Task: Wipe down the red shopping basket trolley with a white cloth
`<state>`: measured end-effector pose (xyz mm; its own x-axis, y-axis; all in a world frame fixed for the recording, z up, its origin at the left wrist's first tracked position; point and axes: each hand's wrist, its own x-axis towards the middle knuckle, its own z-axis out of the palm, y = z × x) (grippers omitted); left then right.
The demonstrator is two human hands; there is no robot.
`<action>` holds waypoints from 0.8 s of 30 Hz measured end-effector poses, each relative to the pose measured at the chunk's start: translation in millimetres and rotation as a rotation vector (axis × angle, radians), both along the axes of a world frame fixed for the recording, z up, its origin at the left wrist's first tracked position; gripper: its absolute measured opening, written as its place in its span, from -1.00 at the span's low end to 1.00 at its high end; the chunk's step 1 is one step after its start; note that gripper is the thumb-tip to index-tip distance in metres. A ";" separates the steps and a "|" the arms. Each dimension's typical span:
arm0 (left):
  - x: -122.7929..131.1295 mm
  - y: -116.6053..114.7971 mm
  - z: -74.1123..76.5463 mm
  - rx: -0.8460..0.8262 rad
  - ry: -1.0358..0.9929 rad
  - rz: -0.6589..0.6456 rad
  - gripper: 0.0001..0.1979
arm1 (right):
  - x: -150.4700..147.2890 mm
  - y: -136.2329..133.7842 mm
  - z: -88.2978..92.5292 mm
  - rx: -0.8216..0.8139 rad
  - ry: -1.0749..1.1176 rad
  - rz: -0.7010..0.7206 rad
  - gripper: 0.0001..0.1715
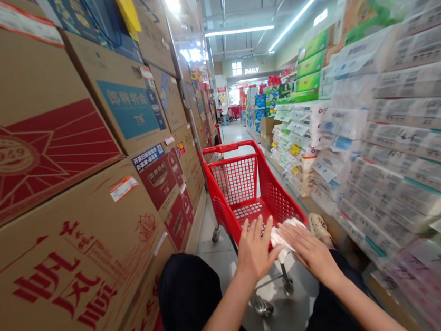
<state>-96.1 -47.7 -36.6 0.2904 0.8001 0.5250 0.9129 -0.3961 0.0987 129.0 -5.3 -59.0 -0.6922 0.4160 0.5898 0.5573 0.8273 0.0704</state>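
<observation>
A red plastic shopping cart [229, 188] stands just in front of my knees, its near rim under my hands. My left hand [256, 249] rests on that rim with fingers stretched and spread, holding nothing. Beside it, my right hand [307, 246] presses a crumpled white cloth [279, 241] onto the rim at the near right corner. The cloth bunches out around the fingers and below the palm; whether it is fabric or paper I cannot tell. Part of the rim is hidden beneath both hands.
Stacked cardboard boxes [70, 278] wall the left side. Packs of tissue paper [412, 138] pile high on the right, blurred near the edge. The cart's wheels [264, 307] stand on the grey floor. A shoe [319, 227] is right of the cart. Far down the aisle is a person [225, 110].
</observation>
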 end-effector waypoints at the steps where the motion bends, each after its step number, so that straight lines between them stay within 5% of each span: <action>1: -4.5 -0.8 0.5 -0.001 0.001 -0.002 -0.25 | 7.2 3.2 0.3 -0.006 -0.001 0.002 -0.30; 7: -26.1 0.2 5.6 0.022 -0.007 -0.024 -0.32 | 43.7 20.9 6.0 -0.082 0.115 -0.107 -0.35; 16: 27.3 1.6 -9.3 0.000 -0.009 0.037 -0.24 | 4.3 0.3 -1.9 -0.047 0.230 -0.190 -0.43; 24: 14.3 -9.2 -10.2 0.023 0.027 -0.038 -0.32 | 10.7 37.0 16.4 -0.238 0.290 -0.080 -0.56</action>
<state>-81.7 -56.9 -46.8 0.3349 0.7761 0.5343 0.8993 -0.4326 0.0647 139.7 31.6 -42.6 -0.4705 0.6105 0.6372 0.5891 0.7549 -0.2883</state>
